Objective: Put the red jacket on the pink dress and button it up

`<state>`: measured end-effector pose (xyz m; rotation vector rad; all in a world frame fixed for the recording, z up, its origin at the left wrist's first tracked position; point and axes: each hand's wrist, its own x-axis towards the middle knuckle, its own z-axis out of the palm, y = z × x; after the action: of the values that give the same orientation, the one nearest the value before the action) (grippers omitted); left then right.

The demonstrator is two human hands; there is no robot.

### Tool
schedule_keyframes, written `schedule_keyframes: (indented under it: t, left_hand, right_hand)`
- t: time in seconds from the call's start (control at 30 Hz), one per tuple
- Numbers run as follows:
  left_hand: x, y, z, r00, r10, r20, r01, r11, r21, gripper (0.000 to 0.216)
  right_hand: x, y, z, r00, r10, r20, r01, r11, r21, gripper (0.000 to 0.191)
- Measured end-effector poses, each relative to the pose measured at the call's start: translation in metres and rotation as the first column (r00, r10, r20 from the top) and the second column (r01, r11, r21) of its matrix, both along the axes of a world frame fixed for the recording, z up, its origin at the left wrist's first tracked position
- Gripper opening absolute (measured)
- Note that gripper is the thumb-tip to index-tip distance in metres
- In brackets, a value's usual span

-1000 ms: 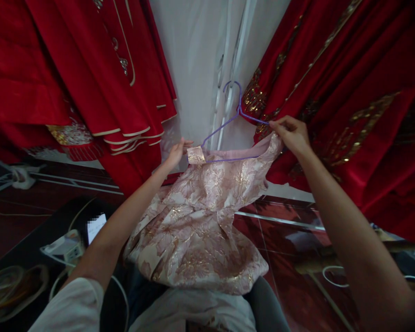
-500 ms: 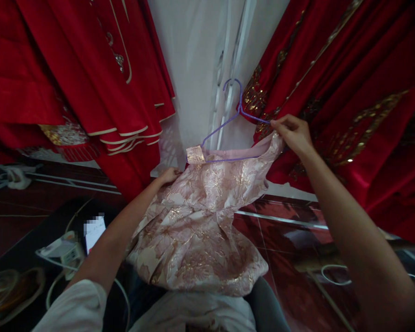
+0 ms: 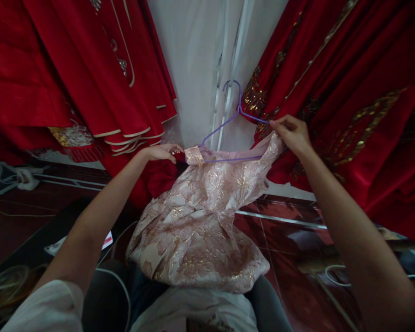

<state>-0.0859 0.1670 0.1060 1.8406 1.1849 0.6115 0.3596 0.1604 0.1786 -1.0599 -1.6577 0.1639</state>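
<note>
A small pink and gold brocade dress point(image 3: 197, 226) hangs on a purple wire hanger point(image 3: 228, 122) in front of me, its skirt resting on my lap. My right hand point(image 3: 292, 133) pinches the dress's right shoulder together with the hanger's right arm. My left hand point(image 3: 161, 151) is closed at the left shoulder strap point(image 3: 194, 155), fingers curled on the strap's edge beside a fold of red cloth point(image 3: 162, 177).
Red garments with gold trim hang at the left point(image 3: 72, 69) and at the right point(image 3: 349, 92). A white wall point(image 3: 193, 60) with cords lies behind. The dark red tiled floor point(image 3: 287, 230) holds cables and a white ring point(image 3: 335, 276).
My left hand rose from the dress's side back to the left shoulder strap, and red cloth now lies under it. My right hand and the hanger stayed put.
</note>
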Motion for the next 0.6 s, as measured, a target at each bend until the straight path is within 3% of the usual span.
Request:
schedule_keyframes:
  t: [0.1, 0.23, 0.33, 0.5, 0.6]
  left_hand:
    - [-0.007, 0.002, 0.012, 0.994, 0.100, -0.052, -0.094, 0.990, 0.106, 0.036]
    - [-0.001, 0.007, 0.016, 0.978, 0.189, -0.084, -0.161, 0.950, 0.268, 0.016]
    - [0.014, 0.009, 0.018, 0.973, 0.209, -0.098, -0.172, 0.938, 0.301, 0.017]
    - [0.042, 0.010, 0.028, 0.877, 0.478, -0.046, -0.443, 0.842, 0.307, 0.030]
    - [0.062, 0.011, 0.039, 0.865, 0.503, 0.010, -0.480, 0.820, 0.312, 0.032]
  right_hand:
    - [-0.001, -0.002, -0.001, 0.998, -0.053, 0.026, 0.054, 0.998, -0.038, 0.015]
    - [-0.001, 0.002, -0.004, 0.995, -0.088, 0.037, 0.090, 0.994, -0.055, 0.016]
    - [0.000, 0.005, -0.005, 0.995, -0.090, 0.040, 0.092, 0.995, -0.044, 0.017]
    - [-0.007, -0.007, -0.006, 0.979, -0.177, 0.103, 0.180, 0.983, -0.021, 0.023]
    - [-0.022, -0.030, -0.008, 0.960, -0.246, 0.132, 0.246, 0.969, 0.017, 0.025]
